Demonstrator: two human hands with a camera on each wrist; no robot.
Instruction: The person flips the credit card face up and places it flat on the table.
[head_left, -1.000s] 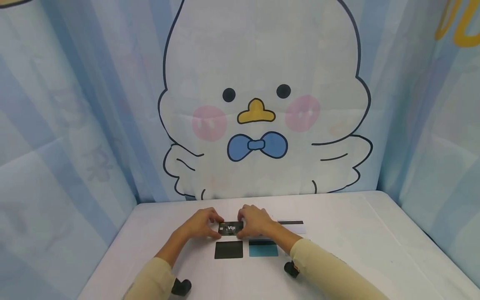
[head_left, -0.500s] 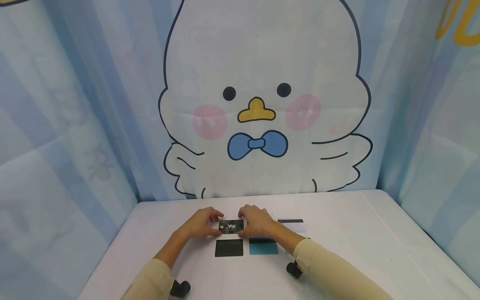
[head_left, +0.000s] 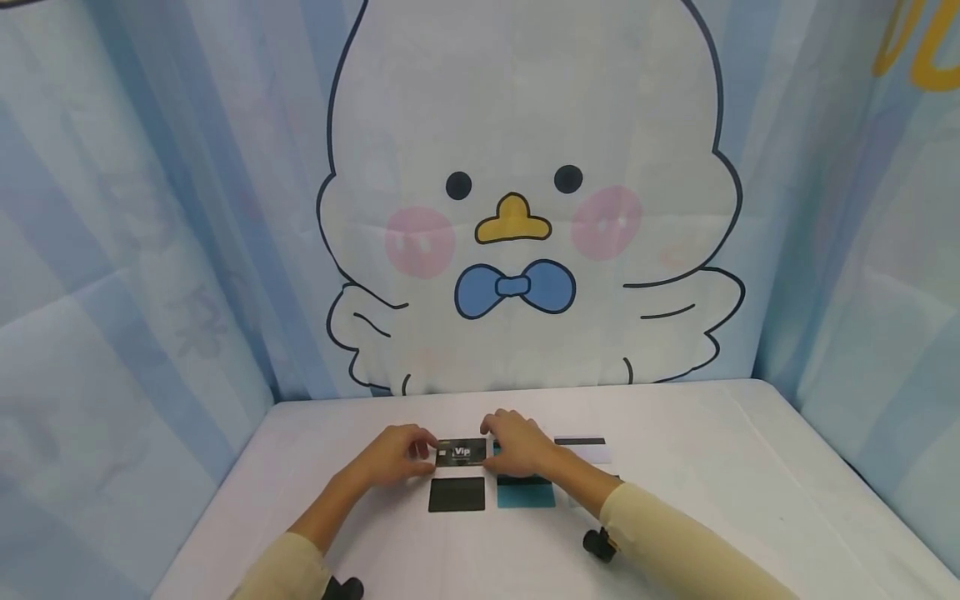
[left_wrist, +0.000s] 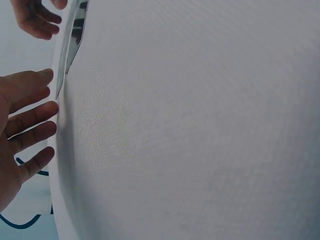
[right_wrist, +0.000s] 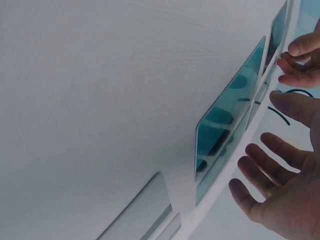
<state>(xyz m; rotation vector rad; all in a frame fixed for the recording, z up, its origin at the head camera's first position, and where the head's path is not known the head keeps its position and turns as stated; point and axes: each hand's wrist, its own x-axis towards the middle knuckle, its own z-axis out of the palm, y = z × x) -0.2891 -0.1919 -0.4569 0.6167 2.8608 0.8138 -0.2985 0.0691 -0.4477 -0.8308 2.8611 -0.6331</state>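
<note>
A black card marked "Vip" [head_left: 461,452] lies flat on the white table between both hands. My left hand [head_left: 395,455] is just off its left edge; in the left wrist view its fingers [left_wrist: 35,117] are spread and hold nothing. My right hand [head_left: 519,446] hovers by the card's right edge, covering most of a teal card behind it. Loosely bent fingers [right_wrist: 270,172] with nothing in them show in the right wrist view. Nearer the person lie a plain black card [head_left: 457,494] and a teal card with a dark stripe [head_left: 526,496].
Right of the right hand lies a white card with a black stripe [head_left: 588,453]. Another pale card below it is mostly hidden by the right forearm. Printed curtains with a cartoon chick [head_left: 517,333] stand behind the white table [head_left: 712,483].
My left hand has drawn back a little to the left, off the "Vip" card. The right hand has shifted slightly right. The cards keep their layout.
</note>
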